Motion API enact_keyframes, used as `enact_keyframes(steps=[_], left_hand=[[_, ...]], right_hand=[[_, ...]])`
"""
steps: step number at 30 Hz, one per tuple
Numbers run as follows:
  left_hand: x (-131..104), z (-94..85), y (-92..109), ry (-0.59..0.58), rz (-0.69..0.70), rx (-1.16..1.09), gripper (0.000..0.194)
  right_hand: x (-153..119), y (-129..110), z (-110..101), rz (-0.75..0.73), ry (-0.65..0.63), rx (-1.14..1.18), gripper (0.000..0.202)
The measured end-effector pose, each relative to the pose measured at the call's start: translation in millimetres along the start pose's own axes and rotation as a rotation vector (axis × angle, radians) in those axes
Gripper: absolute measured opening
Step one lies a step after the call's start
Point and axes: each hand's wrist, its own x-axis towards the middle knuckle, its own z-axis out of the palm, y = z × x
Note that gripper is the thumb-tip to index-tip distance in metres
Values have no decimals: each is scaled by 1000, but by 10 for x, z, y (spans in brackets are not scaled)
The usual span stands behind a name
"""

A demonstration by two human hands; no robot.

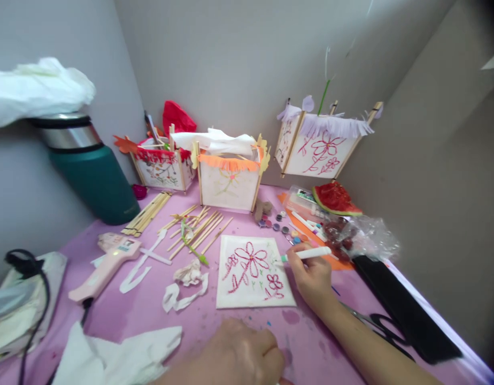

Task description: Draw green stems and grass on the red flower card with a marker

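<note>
My right hand (312, 272) pinches a white marker (313, 253) with a green band. Its tip meets the right side of a white square panel (226, 286), which bears dark red flowers and small green marks. Below the panel, near the front, my left hand (247, 350) is curled closed and slightly blurred; its fingertips are partly cut off by the frame, so what it holds, if anything, is hidden. Left of the panel lie crumpled white strips (186, 289) and several thin wooden sticks (202, 232). Small paint pots (285, 230) stand beyond its upper right corner.
Behind stand paper lanterns with stick frames, one orange-fringed (229, 187), one red-fringed (161, 171), one purple-fringed (317, 149) hanging. A teal bottle (97, 182) and pink glue gun (106, 270) are left; scissors (381, 326), a black bar (407, 310) and clear plastic (371, 238) are right.
</note>
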Motion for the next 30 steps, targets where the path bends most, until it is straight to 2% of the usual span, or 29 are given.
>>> enact_keyframes(steps=[4, 7, 9, 12, 14, 16, 20, 24, 30], left_hand=[[11, -86, -26, -37, 23, 33, 24], [32, -82, -28, -14, 37, 79, 20], [54, -14, -41, 75, -12, 122, 26], [89, 103, -81, 274, -81, 175, 36], [99, 136, -103, 320, -116, 178, 33], [94, 126, -110, 300, -182, 184, 26], [61, 70, -105, 207, -289, 194, 20], [43, 87, -124, 141, -291, 178, 18], [41, 151, -153, 159, -256, 203, 23]], right_hand=[[0, 36, 3, -3, -49, -9, 21], [-4, 63, 11, -1, -64, -13, 22], [-7, 71, 21, 3, -56, -19, 23], [1, 46, 35, 43, -45, 15, 23], [32, -3, 45, 87, -54, 60, 23], [103, -75, 67, 110, -70, 91, 24], [334, -213, 185, 64, -77, 73, 23], [457, -225, 349, 16, -2, 81, 21], [379, -81, 416, -39, -50, 43, 19]])
